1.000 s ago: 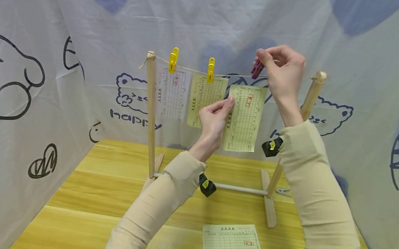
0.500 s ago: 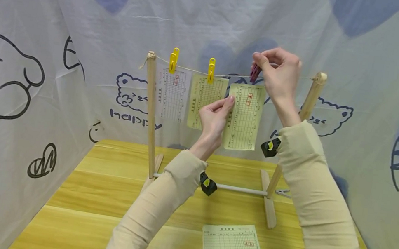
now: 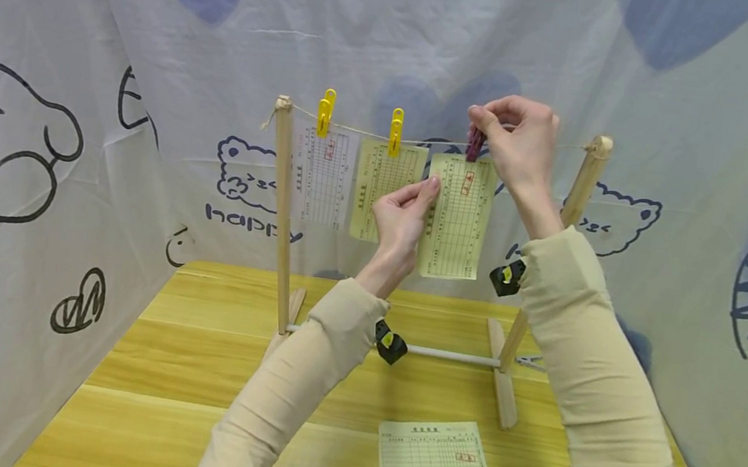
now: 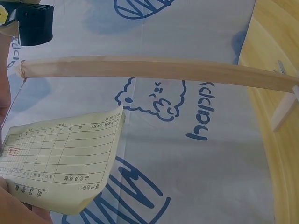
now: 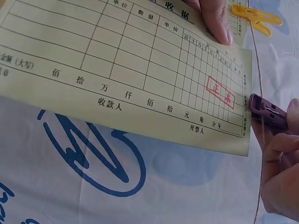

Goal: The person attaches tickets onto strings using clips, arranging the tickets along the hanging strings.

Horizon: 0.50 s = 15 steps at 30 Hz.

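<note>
My left hand (image 3: pixel 403 218) pinches the left edge of a pale yellow receipt slip (image 3: pixel 456 228), which hangs upright just below the string (image 3: pixel 451 143). In the right wrist view the red stamp on this printed slip shows clearly. A purple clothespin (image 3: pixel 474 145) is pinched between the thumb and fingers of my right hand (image 3: pixel 524 139). Its tip is at the slip's top edge, by the string, in the right wrist view; whether it bites the paper I cannot tell. To the left, yellow clothespins (image 3: pixel 396 132) hold a white slip (image 3: pixel 325 177) and another yellow slip (image 3: pixel 369 186) on the string.
The string runs between two wooden posts (image 3: pixel 282 230) joined low down by a white rod (image 3: pixel 450 355). Another receipt slip (image 3: pixel 434 452) lies flat on the wooden table (image 3: pixel 174 380). A grey clothespin (image 3: pixel 531 361) lies by the right foot. Patterned cloth (image 3: pixel 175 84) surrounds the table.
My right hand has come down and slightly left, bringing the purple clothespin to the slip's top edge. The slip in my left hand has risen slightly.
</note>
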Tool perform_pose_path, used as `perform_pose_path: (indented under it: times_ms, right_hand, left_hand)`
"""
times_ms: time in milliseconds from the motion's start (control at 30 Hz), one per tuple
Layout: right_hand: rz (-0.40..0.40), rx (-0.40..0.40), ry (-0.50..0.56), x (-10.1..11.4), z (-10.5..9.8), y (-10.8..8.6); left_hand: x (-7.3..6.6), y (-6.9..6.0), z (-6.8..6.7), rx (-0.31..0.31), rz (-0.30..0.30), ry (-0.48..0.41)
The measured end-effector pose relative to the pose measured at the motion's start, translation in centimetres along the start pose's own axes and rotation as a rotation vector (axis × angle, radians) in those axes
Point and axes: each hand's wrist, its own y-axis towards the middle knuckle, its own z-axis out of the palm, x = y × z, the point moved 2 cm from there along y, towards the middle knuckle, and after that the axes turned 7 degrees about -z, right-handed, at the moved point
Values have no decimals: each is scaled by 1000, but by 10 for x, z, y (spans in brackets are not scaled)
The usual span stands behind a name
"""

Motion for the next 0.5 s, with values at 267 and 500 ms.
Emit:
perform_pose_path:
  times_ms: [267,500]
  right_hand:
    - [25,44,-59,1,0,0]
    - [61,108,-108,3,-2,-1]
  left_hand:
    - [0,0,1,6,18,-11]
    - [0,-2,2,8,14,-5]
